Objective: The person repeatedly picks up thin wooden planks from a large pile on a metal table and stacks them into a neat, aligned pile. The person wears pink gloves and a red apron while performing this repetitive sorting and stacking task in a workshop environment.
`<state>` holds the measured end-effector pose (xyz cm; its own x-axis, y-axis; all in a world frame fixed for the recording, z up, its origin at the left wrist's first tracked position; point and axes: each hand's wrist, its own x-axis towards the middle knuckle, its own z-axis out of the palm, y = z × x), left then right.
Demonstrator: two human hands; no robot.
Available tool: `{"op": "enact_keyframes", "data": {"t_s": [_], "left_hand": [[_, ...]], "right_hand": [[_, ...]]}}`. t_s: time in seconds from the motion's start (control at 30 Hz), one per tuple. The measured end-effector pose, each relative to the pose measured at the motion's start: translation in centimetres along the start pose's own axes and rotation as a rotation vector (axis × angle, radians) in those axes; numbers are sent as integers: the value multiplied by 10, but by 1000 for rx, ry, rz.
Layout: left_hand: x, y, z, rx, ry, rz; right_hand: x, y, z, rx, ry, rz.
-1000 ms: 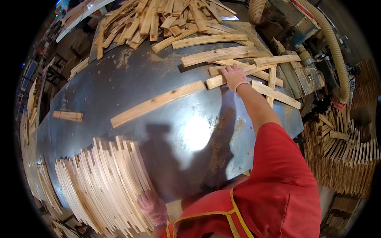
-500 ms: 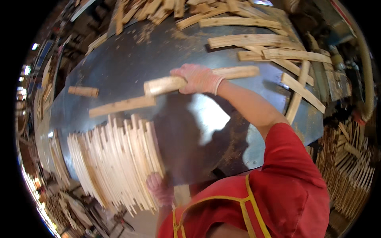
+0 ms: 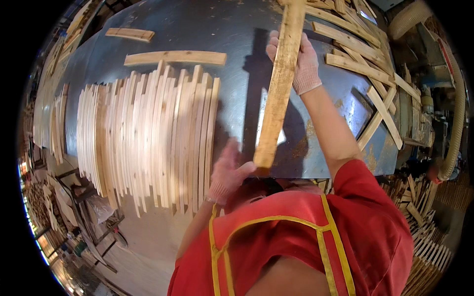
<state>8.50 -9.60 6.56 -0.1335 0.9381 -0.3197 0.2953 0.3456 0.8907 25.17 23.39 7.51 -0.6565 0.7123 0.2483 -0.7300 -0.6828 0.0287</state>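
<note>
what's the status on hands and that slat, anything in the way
Right hand grips slat near far end. Left hand open at near end. Slat row lies left, apart.

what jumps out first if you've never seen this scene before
A long wooden slat held lengthwise at centre, the gloved right hand gripping its far part and the gloved left hand at its near end. Left of it, a wide row of pale slats lies on the dark metal table.

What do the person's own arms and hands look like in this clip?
Both hands wear thin, pale pinkish-white knit gloves: the left hand and the right hand. The forearms are bare. Short red sleeves cover the upper arms, with yellow piping on the red top.
</note>
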Motion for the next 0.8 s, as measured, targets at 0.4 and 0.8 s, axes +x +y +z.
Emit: {"op": "enact_keyframes", "data": {"t_s": [0.4, 0.8], "left_hand": [[4, -67, 7, -695, -263, -449], [13, -79, -44, 995, 481, 96]], "right_hand": [[-215, 171, -4, -606, 795, 594], [5, -63, 43, -2834, 179, -43]]}}
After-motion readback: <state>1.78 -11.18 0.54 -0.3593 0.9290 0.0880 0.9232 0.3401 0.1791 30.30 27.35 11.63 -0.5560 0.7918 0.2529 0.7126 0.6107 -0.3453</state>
